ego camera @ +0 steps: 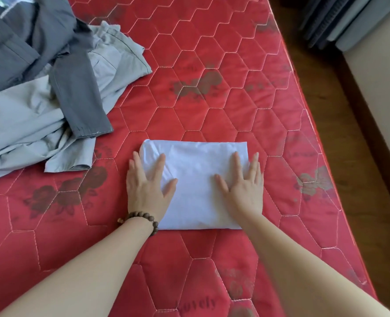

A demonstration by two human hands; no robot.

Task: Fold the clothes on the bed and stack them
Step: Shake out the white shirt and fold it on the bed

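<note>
White cloth [194, 179] folded, pressed flat by left hand [147, 188] and right hand [244, 188], fingers straight, nothing gripped; grey pile [40, 83] left unfolded.

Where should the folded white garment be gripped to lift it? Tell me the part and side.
Grip the folded white garment at its two short ends, left hand and right hand sliding under from either side. It lies flat, wider than deep, so end support probably keeps the folds.
</note>
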